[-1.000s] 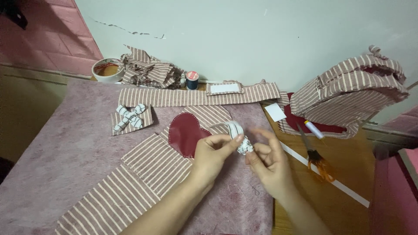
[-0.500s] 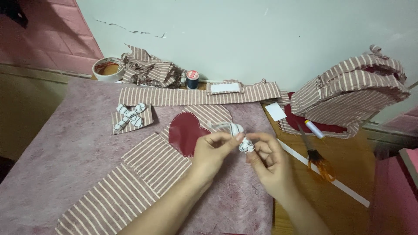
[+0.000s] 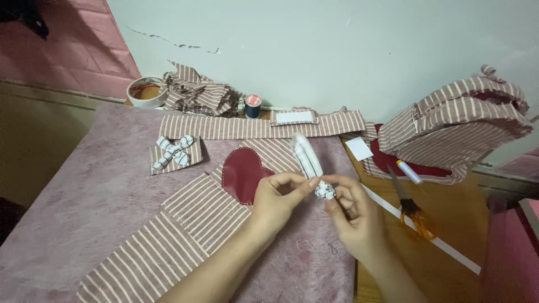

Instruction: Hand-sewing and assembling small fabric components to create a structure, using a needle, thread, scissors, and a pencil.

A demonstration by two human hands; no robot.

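My left hand (image 3: 279, 197) and my right hand (image 3: 352, 210) meet over a pinkish felt mat (image 3: 95, 191), both pinching a narrow striped fabric tube (image 3: 306, 156). The tube stands up from my fingertips, and its lower end is bunched into a small knot (image 3: 324, 191). Just left of my left hand lies a dark red heart patch (image 3: 242, 174) sewn on striped cloth (image 3: 196, 210).
A striped bow on a patch (image 3: 173, 151), a long striped strip (image 3: 247, 125), a thread spool (image 3: 253, 105), a tape roll (image 3: 146, 91) and crumpled striped cloth (image 3: 199, 95) lie beyond. Right: orange-handled scissors (image 3: 410, 207), white ruler (image 3: 443, 247), folded striped fabric pile (image 3: 460, 120).
The striped tube has been drawn out longer and now stands up above my fingers. Both hands stay together at the same spot.
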